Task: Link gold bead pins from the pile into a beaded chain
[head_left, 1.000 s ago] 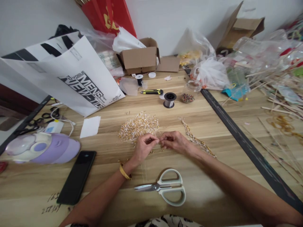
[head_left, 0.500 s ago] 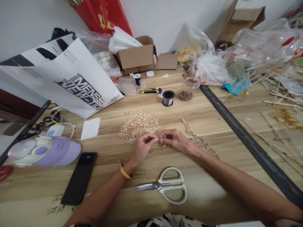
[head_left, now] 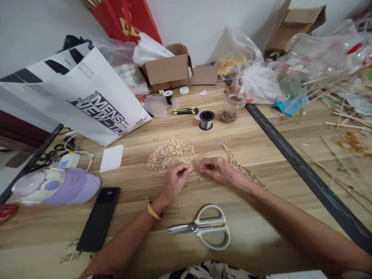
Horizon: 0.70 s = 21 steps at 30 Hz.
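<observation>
My left hand (head_left: pixel 176 179) is in a pinch at the front edge of a pile of small gold and clear beads (head_left: pixel 168 155). A thin clear line (head_left: pixel 178 209) trails from beneath it toward the scissors. Just to the right, my right hand (head_left: pixel 215 169) pinches too, its fingertips a small gap from the left ones; whatever lies between them is too small to make out. Below the hands, a short gold chain (head_left: pixel 193 182) rests on the wood. Strands of strung gold and clear beads (head_left: pixel 242 166) lie beyond my right wrist.
Pale-handled scissors (head_left: pixel 203 228) lie near my body. A phone (head_left: pixel 99 219) and a purple bottle (head_left: pixel 66 186) are at left. Farther back are a wire spool (head_left: pixel 206 121), a bead jar (head_left: pixel 232 108), a box cutter (head_left: pixel 184 111) and a cardboard box (head_left: pixel 167 71). Thin sticks (head_left: pixel 348 120) clutter the right.
My hands have drawn slightly apart, the right one moving a little to the right. The gold chain below them shows more now.
</observation>
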Available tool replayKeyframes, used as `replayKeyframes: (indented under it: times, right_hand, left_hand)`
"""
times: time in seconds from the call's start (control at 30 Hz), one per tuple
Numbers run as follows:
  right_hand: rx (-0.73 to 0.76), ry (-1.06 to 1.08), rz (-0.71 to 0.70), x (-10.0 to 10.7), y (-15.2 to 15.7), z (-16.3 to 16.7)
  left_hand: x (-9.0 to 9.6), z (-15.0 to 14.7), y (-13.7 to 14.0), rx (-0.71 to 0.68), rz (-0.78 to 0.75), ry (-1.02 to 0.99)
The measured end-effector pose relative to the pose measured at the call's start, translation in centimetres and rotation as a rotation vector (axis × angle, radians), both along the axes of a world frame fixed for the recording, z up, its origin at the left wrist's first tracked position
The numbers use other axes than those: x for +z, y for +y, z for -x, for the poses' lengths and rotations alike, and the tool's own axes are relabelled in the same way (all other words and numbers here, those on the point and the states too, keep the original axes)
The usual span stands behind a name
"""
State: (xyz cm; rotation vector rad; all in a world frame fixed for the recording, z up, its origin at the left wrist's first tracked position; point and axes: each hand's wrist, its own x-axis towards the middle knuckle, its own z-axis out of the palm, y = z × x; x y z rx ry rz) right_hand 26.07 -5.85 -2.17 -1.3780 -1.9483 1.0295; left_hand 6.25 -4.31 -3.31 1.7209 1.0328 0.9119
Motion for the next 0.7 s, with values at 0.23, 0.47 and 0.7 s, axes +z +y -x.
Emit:
replayKeyframes:
  times: [0.23, 0.47, 0.7]
  right_hand:
    - [-0.06, 0.39, 0.327, -0.7, -0.2, 1.1]
    - [-0.06, 0.545, 0.424, -0.8, -0.4, 2.1]
    - [-0.073, 0.653, 0.507, -0.9, -0.4, 2.1]
  left_hand:
    - [-0.3, 0.0, -0.3, -0.069, -0.28, 0.1]
    - [-0.1, -0.1, -0.6, -0.078, -0.429, 0.15]
    - [-0.5, 0.1, -0.5, -0.078, -0.535, 0.157]
